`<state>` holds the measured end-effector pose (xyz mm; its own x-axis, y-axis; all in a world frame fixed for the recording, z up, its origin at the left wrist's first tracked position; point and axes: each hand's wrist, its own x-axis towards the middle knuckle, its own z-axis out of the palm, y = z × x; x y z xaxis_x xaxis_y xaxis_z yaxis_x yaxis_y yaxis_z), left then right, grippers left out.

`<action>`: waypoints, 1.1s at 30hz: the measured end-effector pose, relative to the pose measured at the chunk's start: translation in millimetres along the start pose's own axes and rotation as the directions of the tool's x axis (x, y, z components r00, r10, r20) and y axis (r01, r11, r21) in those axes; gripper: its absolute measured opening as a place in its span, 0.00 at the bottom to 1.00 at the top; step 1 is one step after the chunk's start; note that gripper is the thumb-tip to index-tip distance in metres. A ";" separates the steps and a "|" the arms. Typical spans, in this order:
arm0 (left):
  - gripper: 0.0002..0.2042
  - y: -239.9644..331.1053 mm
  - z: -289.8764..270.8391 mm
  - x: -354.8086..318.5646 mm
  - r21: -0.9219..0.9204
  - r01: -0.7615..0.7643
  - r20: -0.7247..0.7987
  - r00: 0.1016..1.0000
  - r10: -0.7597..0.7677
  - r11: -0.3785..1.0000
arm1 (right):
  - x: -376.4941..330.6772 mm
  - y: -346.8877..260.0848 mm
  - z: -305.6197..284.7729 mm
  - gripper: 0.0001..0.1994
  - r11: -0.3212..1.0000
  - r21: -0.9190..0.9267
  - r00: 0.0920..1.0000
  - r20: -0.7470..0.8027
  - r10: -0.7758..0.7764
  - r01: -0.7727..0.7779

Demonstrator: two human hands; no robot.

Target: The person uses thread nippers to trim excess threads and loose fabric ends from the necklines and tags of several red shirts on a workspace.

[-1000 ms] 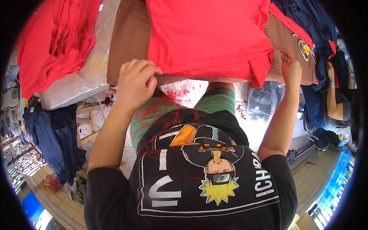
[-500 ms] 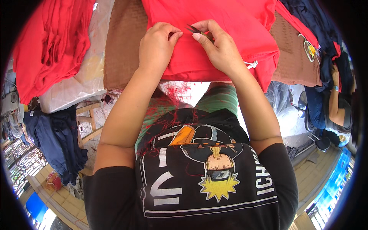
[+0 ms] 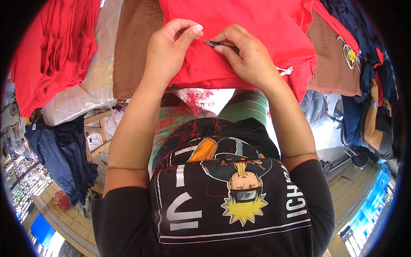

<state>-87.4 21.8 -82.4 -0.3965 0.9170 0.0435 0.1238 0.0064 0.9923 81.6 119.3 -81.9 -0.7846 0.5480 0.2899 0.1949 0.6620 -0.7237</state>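
A red garment (image 3: 205, 68) lies spread before me, with a knotted white drawstring (image 3: 284, 70) at its near right edge. Above the cloth, my left hand (image 3: 171, 49) is closed in a pinch, thumb against forefinger; whatever may be between the tips is too small to make out. My right hand (image 3: 252, 53) grips small dark thread snips (image 3: 210, 43) over the same garment. Their blades point left toward my left hand, a short gap away, and their handle is mostly hidden by my fingers.
Brown cloth (image 3: 132, 55) covers the surface under the garment. More red garments (image 3: 64, 47) are piled at left, on plastic wrapping (image 3: 79, 92). Navy clothing (image 3: 60, 154) hangs below them. Red thread scraps (image 3: 188, 124) litter my lap. At far right, a co-worker's arm (image 3: 371, 115) reaches toward dark cloth.
My left hand has shifted slightly away and to the left, its pinch now higher off the cloth. My right hand has dropped nearer to me, and the snips lie flatter.
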 end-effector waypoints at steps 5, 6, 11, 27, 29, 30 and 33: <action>0.07 24.6 -3.4 -29.0 0.184 0.067 0.308 0.943 -0.122 0.981 | -3.5 -9.5 -11.4 0.07 0.993 -0.043 0.993 -0.047 0.108 -0.110; 0.07 18.1 -3.1 -31.5 0.262 -0.081 0.302 0.953 -0.002 0.962 | -5.3 -8.9 -11.0 0.07 0.993 -0.030 0.992 -0.050 0.114 -0.116; 0.11 -5.1 -0.6 -37.0 0.501 -0.405 0.338 0.905 0.258 0.765 | -14.9 -3.4 -5.8 0.07 0.990 0.037 0.988 -0.063 0.138 -0.135; 0.05 -4.0 -4.1 -27.7 0.349 -0.063 0.145 0.989 0.013 0.935 | -19.0 -1.2 -7.0 0.07 0.985 0.056 0.984 -0.065 0.166 -0.163; 0.07 -7.9 -7.1 -23.3 0.114 -0.013 0.132 0.991 -0.002 0.993 | -19.8 -2.3 -8.1 0.08 0.988 0.066 0.988 -0.063 0.141 -0.137; 0.09 -9.2 -8.0 -21.8 -0.008 0.011 0.127 0.992 -0.010 1.000 | -20.7 -2.2 -8.1 0.08 0.988 0.085 0.989 -0.059 0.133 -0.128; 0.11 -2.8 -6.8 -22.2 -0.024 0.079 0.108 0.991 -0.076 0.997 | -23.1 -0.3 -7.3 0.08 0.988 0.132 0.995 -0.048 0.093 -0.085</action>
<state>-85.1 -1.3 -85.4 -0.3041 0.9516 -0.0452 0.0701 0.0696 0.9951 104.0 110.1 -83.8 -0.7339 0.6309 0.2515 0.1816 0.5392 -0.8224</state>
